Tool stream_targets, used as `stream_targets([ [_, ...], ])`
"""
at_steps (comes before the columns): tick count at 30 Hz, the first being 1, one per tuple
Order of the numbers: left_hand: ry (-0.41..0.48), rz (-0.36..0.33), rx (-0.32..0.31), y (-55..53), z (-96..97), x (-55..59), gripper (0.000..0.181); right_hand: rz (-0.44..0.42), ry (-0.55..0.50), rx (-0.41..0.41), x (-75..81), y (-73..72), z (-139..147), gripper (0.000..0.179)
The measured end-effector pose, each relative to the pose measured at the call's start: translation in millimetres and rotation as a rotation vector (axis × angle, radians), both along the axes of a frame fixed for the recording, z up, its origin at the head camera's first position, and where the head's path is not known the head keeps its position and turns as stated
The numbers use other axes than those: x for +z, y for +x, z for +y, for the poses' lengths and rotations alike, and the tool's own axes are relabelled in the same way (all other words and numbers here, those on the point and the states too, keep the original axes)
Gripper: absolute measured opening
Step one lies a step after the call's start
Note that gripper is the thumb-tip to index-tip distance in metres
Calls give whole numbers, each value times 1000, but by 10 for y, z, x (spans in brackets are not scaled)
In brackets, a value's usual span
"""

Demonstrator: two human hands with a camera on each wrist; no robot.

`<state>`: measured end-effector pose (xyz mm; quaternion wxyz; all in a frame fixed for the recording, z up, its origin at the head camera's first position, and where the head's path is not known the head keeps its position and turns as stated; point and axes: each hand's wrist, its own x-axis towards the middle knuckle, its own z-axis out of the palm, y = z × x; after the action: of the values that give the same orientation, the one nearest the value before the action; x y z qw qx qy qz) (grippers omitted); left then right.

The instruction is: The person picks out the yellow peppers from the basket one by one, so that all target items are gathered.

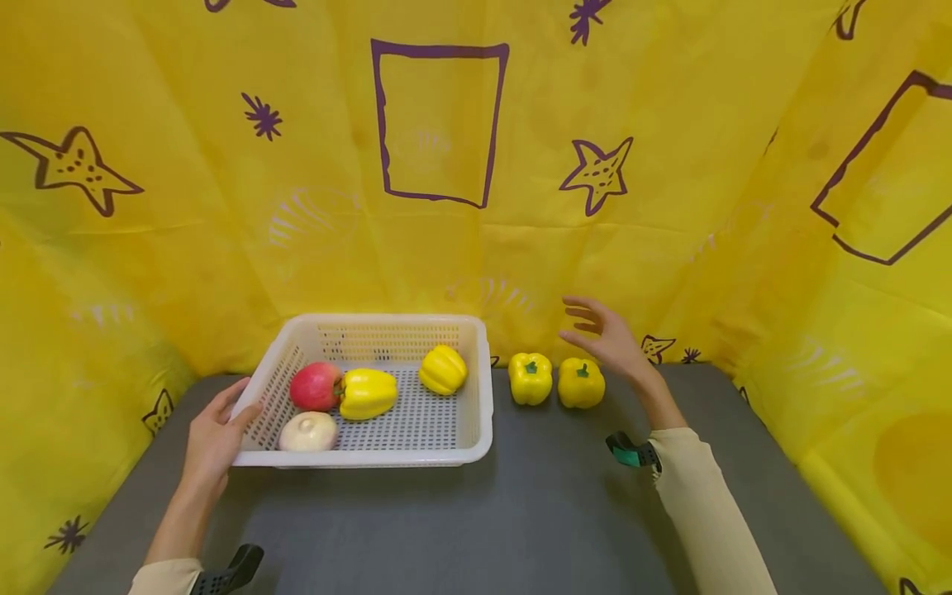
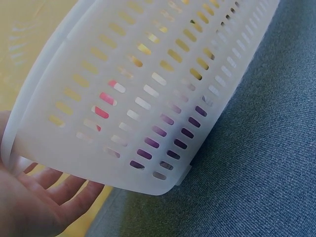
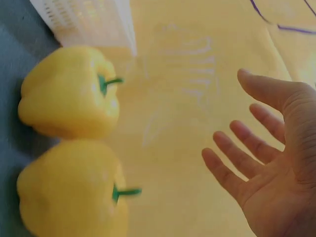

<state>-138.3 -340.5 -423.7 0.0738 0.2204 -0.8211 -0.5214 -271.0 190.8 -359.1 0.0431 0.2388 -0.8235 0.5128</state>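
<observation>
Right hand (image 1: 613, 340): empty, fingers parted; I log it above the right yellow pepper (image 1: 582, 385), nearer.
Left hand (image 1: 211, 436): grips basket (image 1: 364, 458), farther.

White basket (image 1: 364, 457); yellow peppers (image 1: 530, 378); purple-starred yellow cloth (image 1: 535, 256).

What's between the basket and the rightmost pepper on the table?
Another yellow pepper sits between the white basket and the rightmost pepper, as the head view shows.

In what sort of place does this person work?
Probably a staged tabletop workspace: patterned yellow cloth encloses a grey table on three sides, with a basket and peppers on it.
</observation>
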Motion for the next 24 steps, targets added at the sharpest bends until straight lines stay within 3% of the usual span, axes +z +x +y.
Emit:
stream_targets([
  [12, 15, -16, 25, -15, 18, -1, 61, 28, 149, 44, 238, -60, -496, 61],
  [24, 11, -24, 16, -20, 5, 8, 63, -63, 247, 116, 222, -147, -981, 62],
])
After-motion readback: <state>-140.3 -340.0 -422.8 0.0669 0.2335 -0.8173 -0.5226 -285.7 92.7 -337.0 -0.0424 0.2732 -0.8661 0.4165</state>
